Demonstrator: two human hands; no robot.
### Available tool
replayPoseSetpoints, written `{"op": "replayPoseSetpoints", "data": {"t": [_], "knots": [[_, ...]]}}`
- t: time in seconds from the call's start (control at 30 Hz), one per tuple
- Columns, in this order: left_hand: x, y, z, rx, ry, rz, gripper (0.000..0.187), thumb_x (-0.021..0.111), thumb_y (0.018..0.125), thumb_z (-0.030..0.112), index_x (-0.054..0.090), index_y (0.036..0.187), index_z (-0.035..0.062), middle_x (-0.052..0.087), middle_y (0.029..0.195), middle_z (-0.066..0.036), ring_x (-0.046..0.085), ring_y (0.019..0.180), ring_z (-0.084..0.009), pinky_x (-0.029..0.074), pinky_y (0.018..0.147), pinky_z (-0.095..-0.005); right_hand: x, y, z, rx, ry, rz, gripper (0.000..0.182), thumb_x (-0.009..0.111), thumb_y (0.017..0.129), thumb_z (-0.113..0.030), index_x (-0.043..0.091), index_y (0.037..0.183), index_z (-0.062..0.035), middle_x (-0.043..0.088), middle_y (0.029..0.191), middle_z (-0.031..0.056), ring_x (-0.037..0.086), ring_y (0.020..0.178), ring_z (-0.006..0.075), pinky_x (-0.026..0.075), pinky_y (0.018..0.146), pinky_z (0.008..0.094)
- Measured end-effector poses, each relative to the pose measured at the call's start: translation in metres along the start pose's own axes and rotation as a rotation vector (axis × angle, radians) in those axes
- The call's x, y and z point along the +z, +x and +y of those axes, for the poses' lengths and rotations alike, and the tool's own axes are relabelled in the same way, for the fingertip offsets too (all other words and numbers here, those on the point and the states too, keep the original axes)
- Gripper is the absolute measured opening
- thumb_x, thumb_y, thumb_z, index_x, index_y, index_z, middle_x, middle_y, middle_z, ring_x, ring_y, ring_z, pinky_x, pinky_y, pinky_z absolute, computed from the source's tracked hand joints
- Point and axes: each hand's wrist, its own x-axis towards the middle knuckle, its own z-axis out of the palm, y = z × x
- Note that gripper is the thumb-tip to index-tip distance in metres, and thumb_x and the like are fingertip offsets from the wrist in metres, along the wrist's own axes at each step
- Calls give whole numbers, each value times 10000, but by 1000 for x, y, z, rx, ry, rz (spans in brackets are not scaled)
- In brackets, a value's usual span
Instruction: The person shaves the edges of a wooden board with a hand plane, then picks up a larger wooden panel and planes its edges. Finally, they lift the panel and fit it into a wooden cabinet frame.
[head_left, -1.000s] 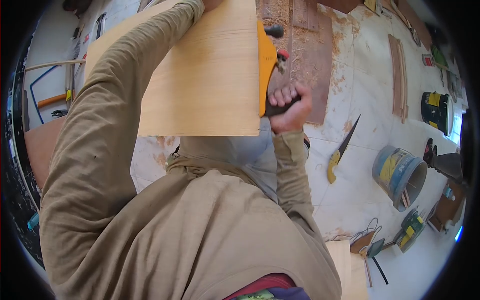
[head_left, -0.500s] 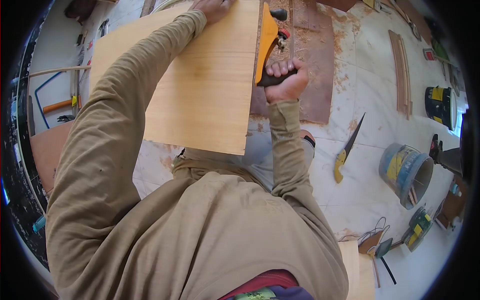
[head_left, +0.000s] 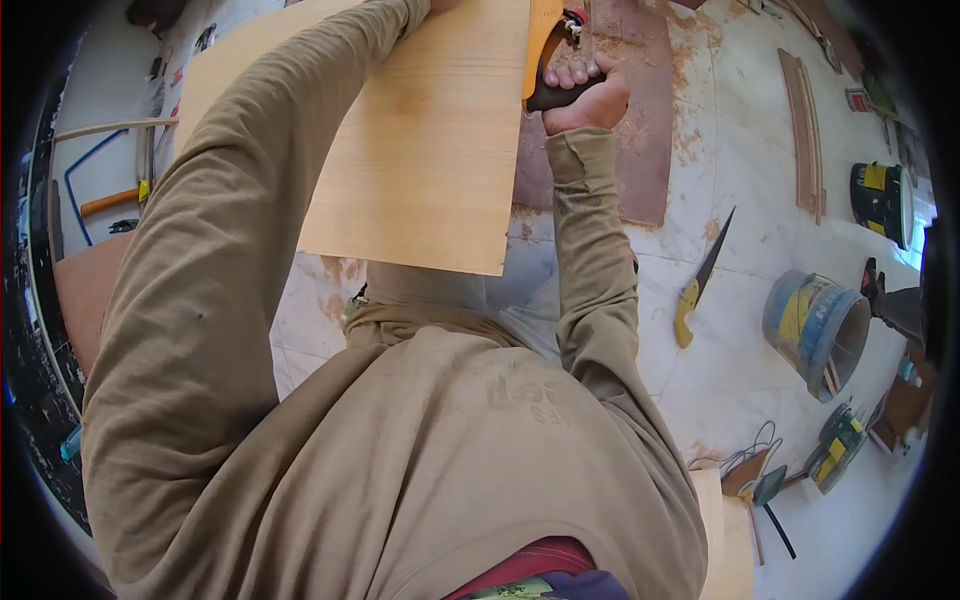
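Plywood sheet (head_left: pixel 420 150): pale, lying flat over the tiled floor (head_left: pixel 740 200) ahead of the person. Step judged in hand: planing or trimming its right edge; next move calls for a steady push along that edge. Right hand (head_left: pixel 585 95): clenched on dark handle of yellow power tool (head_left: pixel 540 40), tool against sheet's edge. Left hand: beyond frame's top, state cannot be told; sleeve (head_left: pixel 250 200) crosses the sheet.

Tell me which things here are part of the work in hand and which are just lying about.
In use:
right hand
yellow planer
plywood sheet
left arm, reaching across the sheet

Lying about:
handsaw
tipped bucket
black-and-yellow can
wood strips
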Motion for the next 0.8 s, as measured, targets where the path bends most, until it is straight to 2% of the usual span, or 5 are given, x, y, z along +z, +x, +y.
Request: {"op": "replayPoseSetpoints", "data": {"t": [0.17, 0.27, 0.53, 0.7, 0.8], "knots": [[1, -3, -3, 39, -38, 105, 495, 351, 1007, 373, 702, 1065, 28, 655, 1163, -265, 603, 1119, -420, 410, 1026, -510, -64, -141, -2, 50, -87, 60, 292, 544, 851, -251, 360, 651, -142, 321, 553, 9, 349, 495, 171, 361, 510, 360], [-1, 1, 0, -33, -16, 3, 500, 355, 1007, 380, 698, 1071, 22, 647, 1190, -261, 579, 1165, -414, 396, 1049, -497, -88, -235, 0, 30, -125, 143, 298, 525, 863, -253, 360, 642, -140, 335, 541, 16, 339, 469, 169, 339, 479, 360], [20, -2, -12, 46, -87, 149, 484, 392, 997, 376, 693, 1051, 1, 631, 1199, -277, 560, 1194, -419, 391, 1062, -491, 17, 29, -1, -62, -72, -29, 264, 561, 839, -194, 376, 660, -132, 344, 555, 9, 344, 493, 165, 379, 532, 360], [-2, 2, -5, 25, 31, -10, 477, 403, 989, 367, 701, 1007, -5, 637, 1153, -283, 575, 1141, -427, 407, 1032, -498, -56, -137, 0, 0, -146, 68, 294, 526, 871, -254, 373, 646, -144, 343, 547, 15, 357, 478, 170, 363, 497, 353], [16, 4, -17, 188, 96, 224, 476, 402, 988, 368, 704, 1001, 0, 646, 1107, -286, 582, 1111, -433, 413, 1022, -504, -86, -226, 2, -25, -237, 120, 305, 503, 871, -251, 354, 629, -139, 318, 529, 14, 346, 456, 166, 349, 467, 354]]}}
